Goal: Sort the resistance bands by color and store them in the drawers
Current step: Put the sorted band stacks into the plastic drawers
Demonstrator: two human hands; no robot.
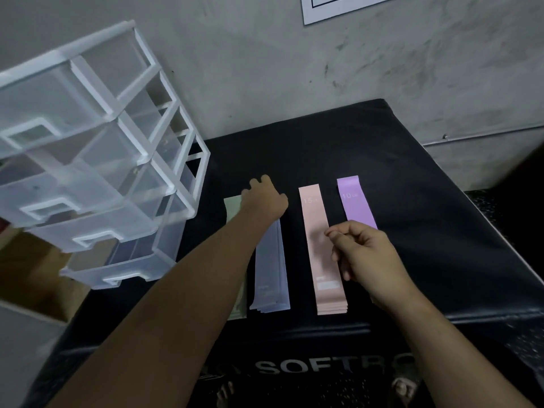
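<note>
Your two bare forearms reach out over the near edge of a black padded mat (pixel 382 160), whose front face carries white lettering that begins SOFTR. On the mat, four lots of flat resistance bands lie side by side and apart from one another, running lengthwise away from you. From left to right they are:

- a pale green band (pixel 232 210), mostly hidden beneath your left forearm
- a stack of blue-grey bands (pixel 270 269)
- a stack of pink bands (pixel 321 251), marked 15 at the far end
- a purple band (pixel 356 201), marked 10, lying farther back than the others

Your left hand (pixel 263 198) is over the far end of the blue-grey bands and overlaps the far corner of the pale green band. Its fingers bend down behind the back of the hand, so you cannot tell whether they have hold of a band or only rest there.

Your right hand (pixel 365 254) hovers between the pink bands and the purple band, covering the purple band's near end. Its fingers are loosely curled, the thumb tip close to the forefinger tip, and nothing shows in them.

At the mat's left edge stands a translucent plastic drawer unit (pixel 88 142) with a white frame. It has four drawers, one above another, with their cut-out handles towards you.

Behind everything is a grey concrete wall (pixel 265 69), with a white paper sheet (pixel 338 7) fixed near the top.
</note>
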